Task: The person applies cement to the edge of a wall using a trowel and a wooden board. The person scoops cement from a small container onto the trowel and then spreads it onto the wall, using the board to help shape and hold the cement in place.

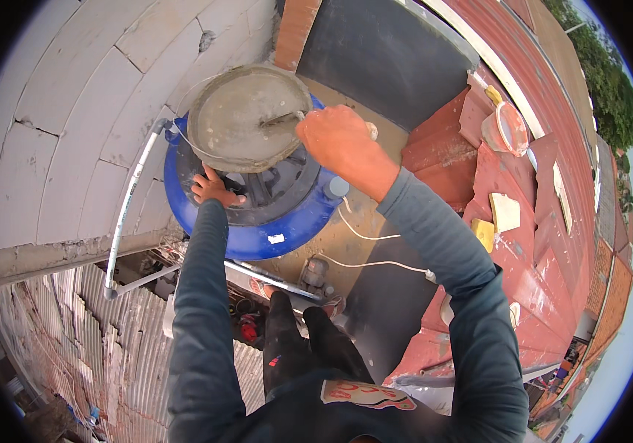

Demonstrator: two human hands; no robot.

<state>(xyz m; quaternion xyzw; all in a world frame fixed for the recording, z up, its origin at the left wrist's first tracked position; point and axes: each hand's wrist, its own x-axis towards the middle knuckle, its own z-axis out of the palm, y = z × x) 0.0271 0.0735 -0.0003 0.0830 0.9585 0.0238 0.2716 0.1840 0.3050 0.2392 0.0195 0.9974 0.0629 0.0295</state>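
Observation:
A round basin of wet grey mortar (232,111) rests on top of a blue water tank (257,242) with a black lid (246,214). My right hand (340,144) is closed round the handle of a trowel (281,119) at the basin's right side. The trowel's blade dips into the mortar, partly hidden by it. My left hand (215,187) lies on the tank's lid with its fingers apart, their tips close to the basin's near rim. Whether they touch that rim I cannot tell.
A grey block wall (73,140) rises on the left beside a white pipe (128,203). At right, red metal roofing (523,244) carries a bucket (506,129) and a yellow sponge (483,235). A white cable (375,263) runs past a small pump (315,273) by my feet.

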